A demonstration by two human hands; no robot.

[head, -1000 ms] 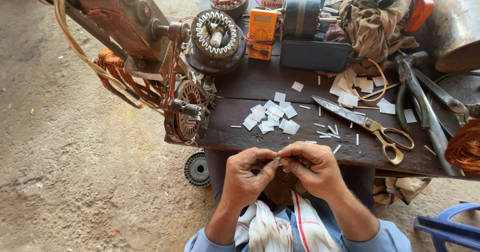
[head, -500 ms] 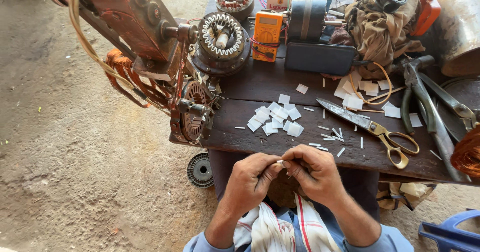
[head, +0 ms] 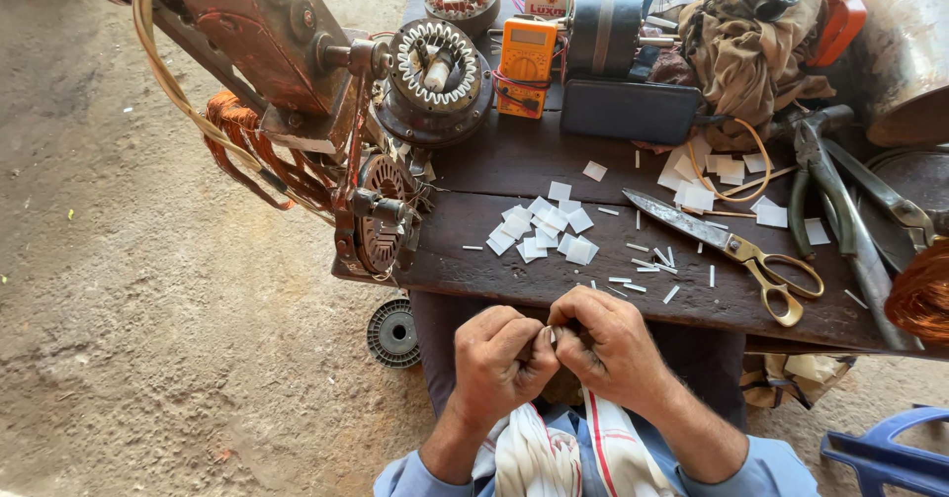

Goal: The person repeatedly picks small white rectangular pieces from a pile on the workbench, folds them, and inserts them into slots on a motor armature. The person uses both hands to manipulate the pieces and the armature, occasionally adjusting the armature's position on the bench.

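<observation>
My left hand [head: 506, 361] and my right hand [head: 611, 345] meet knuckle to knuckle just below the front edge of a dark wooden workbench [head: 514, 280]. Between their fingertips they pinch a small white paper piece [head: 550, 335], mostly hidden by the fingers. On the bench right above them lies a pile of small white paper squares [head: 542, 228] and several thin white strips [head: 647, 265]. Gold-handled scissors [head: 736, 248] lie to the right of the pile.
A rusty winding machine [head: 287, 52] with a stator and copper wire stands at the bench's left end. Behind are a round stator [head: 438, 67], an orange multimeter [head: 526, 54], a brown rag [head: 746, 52] and pliers [head: 840, 201]. A blue chair [head: 890, 457] is at lower right.
The view has shifted slightly. My hands have closed tighter together around the small piece and sit a little lower; nothing on the bench has moved.
</observation>
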